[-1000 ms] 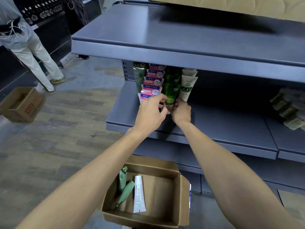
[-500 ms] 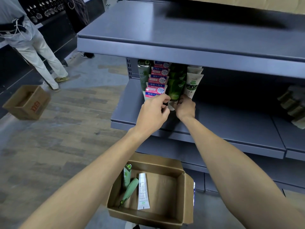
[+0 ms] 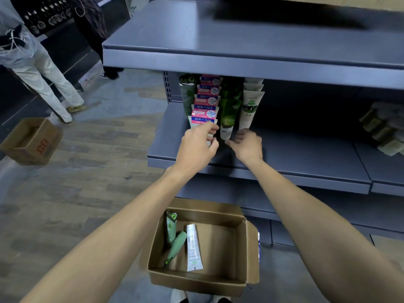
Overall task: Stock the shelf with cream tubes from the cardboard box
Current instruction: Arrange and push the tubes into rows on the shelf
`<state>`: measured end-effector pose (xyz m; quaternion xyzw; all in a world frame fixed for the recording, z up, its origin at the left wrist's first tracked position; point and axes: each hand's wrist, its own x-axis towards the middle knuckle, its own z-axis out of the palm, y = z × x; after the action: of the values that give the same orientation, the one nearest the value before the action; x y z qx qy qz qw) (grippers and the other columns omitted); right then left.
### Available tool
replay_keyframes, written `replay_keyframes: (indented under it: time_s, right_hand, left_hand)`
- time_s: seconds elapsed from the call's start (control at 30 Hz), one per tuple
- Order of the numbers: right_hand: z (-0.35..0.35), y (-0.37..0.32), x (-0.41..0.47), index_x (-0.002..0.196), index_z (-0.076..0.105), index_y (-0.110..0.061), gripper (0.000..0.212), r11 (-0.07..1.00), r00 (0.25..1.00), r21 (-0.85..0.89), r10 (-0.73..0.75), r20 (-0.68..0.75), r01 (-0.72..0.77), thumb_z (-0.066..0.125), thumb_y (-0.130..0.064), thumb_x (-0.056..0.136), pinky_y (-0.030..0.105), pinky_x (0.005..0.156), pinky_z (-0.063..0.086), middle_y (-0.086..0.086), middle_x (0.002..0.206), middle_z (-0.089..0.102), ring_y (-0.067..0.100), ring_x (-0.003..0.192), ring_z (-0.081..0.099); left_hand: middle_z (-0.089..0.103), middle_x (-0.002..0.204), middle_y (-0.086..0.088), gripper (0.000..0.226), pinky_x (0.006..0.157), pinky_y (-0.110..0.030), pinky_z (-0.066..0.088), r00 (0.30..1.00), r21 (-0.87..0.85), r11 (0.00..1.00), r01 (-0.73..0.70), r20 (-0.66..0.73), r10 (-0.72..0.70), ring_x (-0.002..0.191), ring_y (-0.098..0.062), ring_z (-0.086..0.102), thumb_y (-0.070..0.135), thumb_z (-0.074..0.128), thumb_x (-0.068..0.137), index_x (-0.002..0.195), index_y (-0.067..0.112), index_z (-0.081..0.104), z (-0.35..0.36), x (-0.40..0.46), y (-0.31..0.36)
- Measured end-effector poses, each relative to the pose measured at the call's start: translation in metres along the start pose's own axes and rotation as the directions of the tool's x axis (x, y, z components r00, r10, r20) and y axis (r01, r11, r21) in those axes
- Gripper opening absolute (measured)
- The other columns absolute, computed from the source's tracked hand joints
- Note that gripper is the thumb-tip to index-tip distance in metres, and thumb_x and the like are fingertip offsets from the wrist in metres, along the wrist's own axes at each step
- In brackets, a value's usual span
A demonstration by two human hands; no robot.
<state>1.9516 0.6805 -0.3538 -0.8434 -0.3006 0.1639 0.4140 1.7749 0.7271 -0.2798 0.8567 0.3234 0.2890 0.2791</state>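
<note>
Shelf (image 3: 284, 154): four upright rows of cream tubes, front tube green (image 3: 227, 123). Left hand (image 3: 197, 147): fingers curled against the front pink-and-blue tube (image 3: 204, 120); a firm pinch cannot be confirmed. Right hand (image 3: 248, 145): loosely curled at the base of the green and white rows. Cardboard box (image 3: 196, 281) below: three tubes remain. Risk: a nudge at the bases topples the leaning rows forward.

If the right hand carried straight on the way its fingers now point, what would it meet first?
Most likely the green tube at the front of its row: the right hand points left and slightly back toward its base. Depth is unclear; it may already touch.
</note>
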Motion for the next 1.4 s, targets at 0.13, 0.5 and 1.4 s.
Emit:
replay_keyframes:
  time_s: [0.13,0.5,1.4]
  right_hand:
    - [-0.004,0.011,-0.027,0.118,0.063,-0.012,0.051,0.998,0.998,-0.043,-0.033,0.058,0.035,0.084,-0.031,0.075,0.035,0.092,0.056,0.002,0.106,0.072,0.015,0.096,0.070]
    - [-0.017,0.024,-0.086,0.101,0.066,-0.017,0.030,0.992,0.993,-0.117,-0.041,0.110,0.054,0.079,-0.036,0.081,0.018,0.070,0.047,-0.006,0.082,0.071,0.008,0.079,0.065]
    - [0.178,0.150,-0.205,0.101,0.070,-0.016,0.022,0.966,0.741,-0.203,0.252,0.623,-0.158,0.078,-0.020,0.082,0.025,0.088,0.054,-0.003,0.087,0.069,0.018,0.091,0.070]
  left_hand:
    - [0.070,0.104,0.003,0.030,0.085,-0.029,0.053,0.999,-0.020,0.999,-0.031,0.035,0.032,0.087,-0.009,0.065,0.011,0.060,0.085,0.114,0.016,0.066,0.006,-0.001,0.006]
    - [0.070,0.107,0.001,0.030,0.085,-0.023,0.051,0.988,-0.070,0.997,-0.030,0.147,0.040,0.089,-0.010,0.068,0.012,0.061,0.087,0.117,0.014,0.065,0.022,-0.014,0.008]
    - [0.072,0.095,0.004,0.025,0.082,-0.014,0.051,0.771,0.155,0.834,0.530,0.320,-0.550,0.077,-0.008,0.067,0.010,0.065,0.087,0.112,0.015,0.069,0.036,-0.200,-0.184]
